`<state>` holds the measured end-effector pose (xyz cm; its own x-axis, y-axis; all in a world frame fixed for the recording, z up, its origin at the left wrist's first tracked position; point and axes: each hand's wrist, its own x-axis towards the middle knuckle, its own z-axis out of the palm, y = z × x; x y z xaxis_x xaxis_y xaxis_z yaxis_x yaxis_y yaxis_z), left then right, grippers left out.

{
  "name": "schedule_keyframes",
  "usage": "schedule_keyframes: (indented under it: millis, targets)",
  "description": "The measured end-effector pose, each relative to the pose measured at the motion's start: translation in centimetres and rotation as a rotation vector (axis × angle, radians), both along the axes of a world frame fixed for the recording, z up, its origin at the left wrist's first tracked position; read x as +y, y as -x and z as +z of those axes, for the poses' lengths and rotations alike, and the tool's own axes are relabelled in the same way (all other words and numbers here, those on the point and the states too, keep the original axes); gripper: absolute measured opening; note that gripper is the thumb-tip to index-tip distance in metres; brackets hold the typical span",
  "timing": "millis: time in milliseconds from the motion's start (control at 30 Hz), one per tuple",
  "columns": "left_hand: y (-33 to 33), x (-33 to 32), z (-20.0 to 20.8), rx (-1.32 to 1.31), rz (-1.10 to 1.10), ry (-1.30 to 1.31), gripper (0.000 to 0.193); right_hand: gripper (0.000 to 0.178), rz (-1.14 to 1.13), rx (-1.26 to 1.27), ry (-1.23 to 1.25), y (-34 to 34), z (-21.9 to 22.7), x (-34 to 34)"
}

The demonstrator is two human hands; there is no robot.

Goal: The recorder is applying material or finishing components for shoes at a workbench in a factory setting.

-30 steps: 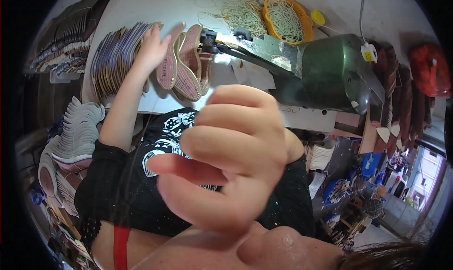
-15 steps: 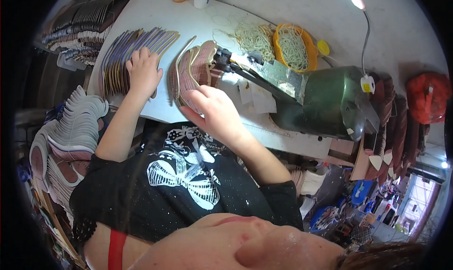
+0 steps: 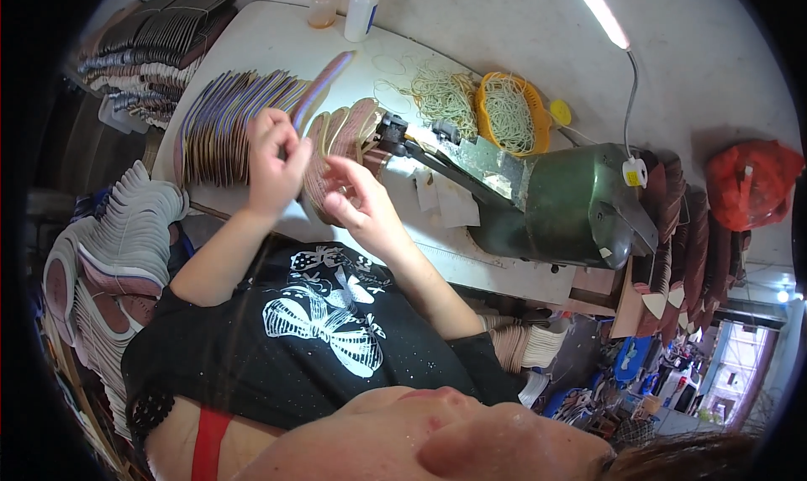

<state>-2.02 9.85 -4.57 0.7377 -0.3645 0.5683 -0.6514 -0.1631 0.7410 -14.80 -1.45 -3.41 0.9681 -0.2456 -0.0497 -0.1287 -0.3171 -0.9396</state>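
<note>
My left hand (image 3: 279, 163) is closed on the near end of an insole (image 3: 326, 79) with a purple stripe along its edge, which slants up and away to the right. Beside that hand, a row of similar insoles (image 3: 223, 128) stands on edge on the white table (image 3: 277, 27). My right hand (image 3: 363, 205), thumb and fingers apart, is at a fanned bunch of pinkish striped insoles (image 3: 357, 120). That bunch lies at the head of a dark green sewing machine (image 3: 555, 199). The fingers partly hide its near end.
A yellow basket of pale cord (image 3: 513, 115) sits behind the machine, with loose cord (image 3: 441, 90) beside it. Two bottles (image 3: 361, 10) stand at the back edge. Stacked grey insoles (image 3: 126, 237) are at my left, and a lamp (image 3: 601, 12) hangs above the machine.
My left hand has moved right from the standing row and now holds an insole lifted at an angle. My right hand has shifted slightly down and left, and the view has tilted.
</note>
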Motion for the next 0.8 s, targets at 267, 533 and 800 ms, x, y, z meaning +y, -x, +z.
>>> schedule_keyframes:
  millis: [267,533,800]
  targets:
    - [2.1,-2.0,2.1,0.343,-0.456,0.514,0.029,0.061,-0.004,-0.267,-0.374,2.2,1.2,-1.3]
    - [0.6,-3.7,4.3,1.030,-0.666,0.417,0.044,0.043,0.046,-0.317,-0.581,4.0,0.6,-1.9]
    - [4.4,-5.8,4.2,1.083,-0.807,0.437,0.034,0.062,0.067,-0.347,-1.148,1.8,-0.5,-4.2]
